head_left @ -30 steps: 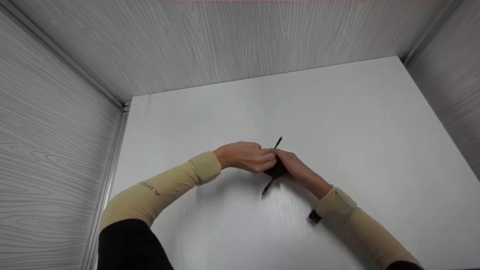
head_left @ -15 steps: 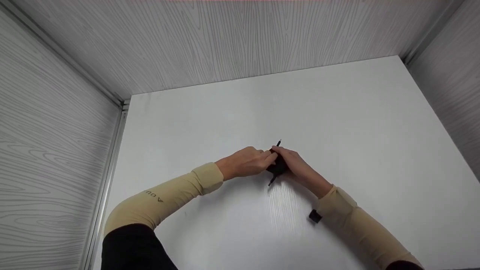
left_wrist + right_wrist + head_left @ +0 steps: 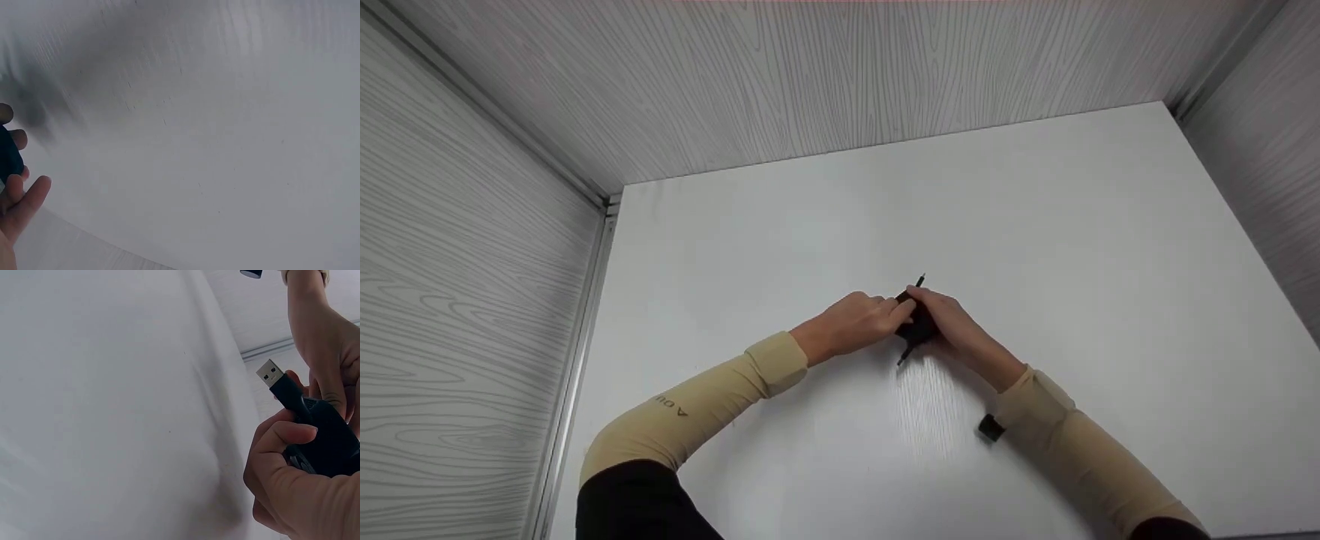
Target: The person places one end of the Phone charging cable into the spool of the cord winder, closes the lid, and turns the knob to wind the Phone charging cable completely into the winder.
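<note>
A flat black case (image 3: pixel 916 327) with a plug on a short lead at each end is held between both hands over the middle of the table. In the right wrist view its metal USB plug (image 3: pixel 269 372) points up and left. My right hand (image 3: pixel 961 334) grips the case from the right, thumb lying along its near edge. My left hand (image 3: pixel 855 322) pinches the case from the other side, its fingertips on the upper face. The left wrist view catches only some left fingers (image 3: pixel 31 202) around a dark part of the case at the left edge. The palms hide much of it.
A white tabletop (image 3: pixel 780 225) lies beneath, with wood-grain panels (image 3: pixel 840 75) standing behind and at both sides. At the right cuff (image 3: pixel 1031 405) there is a small black block (image 3: pixel 991 428); whether it is attached cannot be told.
The left hand has shifted slightly right and turned, with its fingertips further onto the case. The lower plug has swung a little up and right. The right hand has barely moved.
</note>
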Available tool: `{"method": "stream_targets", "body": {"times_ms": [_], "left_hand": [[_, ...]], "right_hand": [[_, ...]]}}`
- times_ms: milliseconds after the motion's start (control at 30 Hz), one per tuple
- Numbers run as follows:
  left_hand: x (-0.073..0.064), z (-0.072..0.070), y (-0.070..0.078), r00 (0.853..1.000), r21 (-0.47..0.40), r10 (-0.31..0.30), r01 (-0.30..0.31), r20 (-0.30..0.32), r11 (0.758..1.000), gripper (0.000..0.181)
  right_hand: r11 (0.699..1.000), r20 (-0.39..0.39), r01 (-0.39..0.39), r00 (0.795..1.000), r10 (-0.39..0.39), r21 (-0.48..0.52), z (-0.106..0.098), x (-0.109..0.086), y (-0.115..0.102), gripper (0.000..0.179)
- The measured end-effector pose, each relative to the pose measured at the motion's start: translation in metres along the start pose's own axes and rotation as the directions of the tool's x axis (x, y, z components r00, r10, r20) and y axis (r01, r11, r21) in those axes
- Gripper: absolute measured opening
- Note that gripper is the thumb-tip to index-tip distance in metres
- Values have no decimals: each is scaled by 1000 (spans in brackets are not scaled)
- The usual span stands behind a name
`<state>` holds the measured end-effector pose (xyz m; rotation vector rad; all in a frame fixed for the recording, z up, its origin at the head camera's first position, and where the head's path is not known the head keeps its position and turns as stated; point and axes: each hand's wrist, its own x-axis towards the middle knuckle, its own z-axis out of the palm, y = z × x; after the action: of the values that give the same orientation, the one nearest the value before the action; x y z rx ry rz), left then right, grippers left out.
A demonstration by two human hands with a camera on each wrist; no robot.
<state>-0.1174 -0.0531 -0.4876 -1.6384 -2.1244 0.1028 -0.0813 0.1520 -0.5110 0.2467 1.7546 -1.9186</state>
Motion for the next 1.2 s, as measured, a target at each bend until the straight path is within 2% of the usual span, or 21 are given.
{"method": "stream_targets", "body": {"times_ms": [200, 267, 433, 600, 733, 867, 933, 1033, 1100, 1200], "left_hand": [[4, -4, -9, 999, -37, 17, -15, 38, 999, 7], [4, -5, -10, 999, -74, 9, -5, 52, 997, 10], [2, -6, -10, 996, -146, -69, 76, 51, 986, 17], [2, -5, -9, 990, -129, -143, 144, 12, 981, 10], [5, -6, -9, 980, -139, -198, 193, -18, 971, 11], [8, -5, -7, 962, -181, -274, 270, 2, 946, 22], [9, -3, -5, 945, -196, -326, 327, 37, 925, 39], [10, 0, 0, 914, -197, -391, 406, 113, 892, 67], [11, 1, 3, 898, -188, -411, 435, 154, 880, 80], [13, 3, 8, 886, -193, -419, 455, 198, 870, 84]], "right_hand": [[1000, 8, 5, 1000, -6, 28, -1, 1, 1, 52], [999, 15, 12, 1000, -12, 50, -2, 2, 2, 51], [994, -3, 19, 1000, -19, 111, -4, 2, 1, 49], [995, -24, 21, 1000, -19, 94, -5, 3, 0, 50], [997, -38, 31, 999, -28, 68, -5, 3, 2, 53], [995, -23, 54, 998, -52, 84, -5, 4, 3, 54], [992, -7, 55, 998, -55, 118, -6, 4, 3, 55], [992, -8, 68, 998, -68, 104, -6, 4, 4, 57], [994, -14, 75, 997, -74, 77, -6, 4, 4, 58], [996, -27, 83, 996, -82, 37, -6, 4, 4, 59]]}}
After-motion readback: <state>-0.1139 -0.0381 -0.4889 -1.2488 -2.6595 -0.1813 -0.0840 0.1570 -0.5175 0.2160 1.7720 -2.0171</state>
